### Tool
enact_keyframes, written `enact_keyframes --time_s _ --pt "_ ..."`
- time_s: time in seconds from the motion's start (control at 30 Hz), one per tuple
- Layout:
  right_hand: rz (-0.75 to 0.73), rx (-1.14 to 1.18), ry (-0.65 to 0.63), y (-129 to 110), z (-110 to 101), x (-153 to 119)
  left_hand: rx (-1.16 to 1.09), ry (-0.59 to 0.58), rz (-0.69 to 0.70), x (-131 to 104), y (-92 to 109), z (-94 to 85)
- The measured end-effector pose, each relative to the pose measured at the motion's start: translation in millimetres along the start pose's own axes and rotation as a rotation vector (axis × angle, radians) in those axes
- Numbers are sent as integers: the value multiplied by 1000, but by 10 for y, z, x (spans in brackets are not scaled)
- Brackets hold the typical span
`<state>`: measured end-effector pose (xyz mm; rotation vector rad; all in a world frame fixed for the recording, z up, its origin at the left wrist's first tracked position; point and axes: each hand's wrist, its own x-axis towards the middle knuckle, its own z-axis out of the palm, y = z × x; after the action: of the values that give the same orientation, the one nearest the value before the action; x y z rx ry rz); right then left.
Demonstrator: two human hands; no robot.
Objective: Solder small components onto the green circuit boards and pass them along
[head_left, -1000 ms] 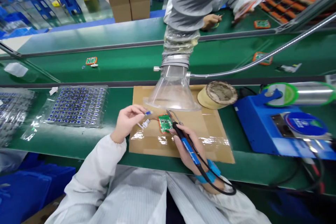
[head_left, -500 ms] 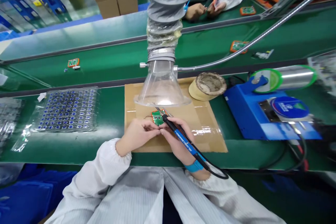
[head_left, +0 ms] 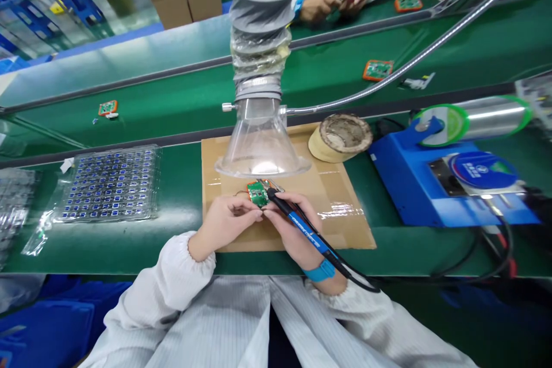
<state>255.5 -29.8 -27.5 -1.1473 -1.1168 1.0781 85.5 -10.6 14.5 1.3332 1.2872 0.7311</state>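
A blue-and-black soldering iron lies across my right hand, its tip pointing up and left over a small green circuit board with an orange edge. My left hand is pinched at the board's lower left side, its fingertips nearly meeting those of my right hand. Whatever is between the left fingertips is too small to name. The board rests on a brown cardboard sheet, just below a clear funnel-shaped hood.
A yellowish round pot stands behind my right hand. To the right is a blue solder station; to the left, a tray of small parts. Beyond, boards lie on a green belt, and another person's hands work across it.
The boards on the belt have shifted slightly left in view, and the camera view has moved a little. My hands and the iron keep nearly the same pose.
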Motion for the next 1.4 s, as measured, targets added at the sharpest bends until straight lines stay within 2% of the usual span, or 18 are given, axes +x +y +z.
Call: enact_keyframes --time_s 0.13,0.3,0.43,0.6,0.73,0.93,1.13,1.4 --pt "-4 -63 -16 25 -3 -9 85 31 62 48 -13 -59" --pt "-55 -202 68 63 -84 -45 362 59 211 278 -81 -269" --pt "-151 -358 117 49 -236 -96 503 15 125 400 -157 -331" --pt "-244 -455 105 40 -348 -147 514 29 88 402 -200 -276" --pt "-292 -476 73 18 -305 -131 503 33 77 402 -197 -260" --pt "-287 -536 44 -36 -253 -106 530 35 122 411 -184 -258" --pt "-258 -572 38 -38 -250 -97 520 -9 86 446 -179 -266" --pt "-347 -549 56 -9 -275 -94 505 -79 14 472 -175 -301"
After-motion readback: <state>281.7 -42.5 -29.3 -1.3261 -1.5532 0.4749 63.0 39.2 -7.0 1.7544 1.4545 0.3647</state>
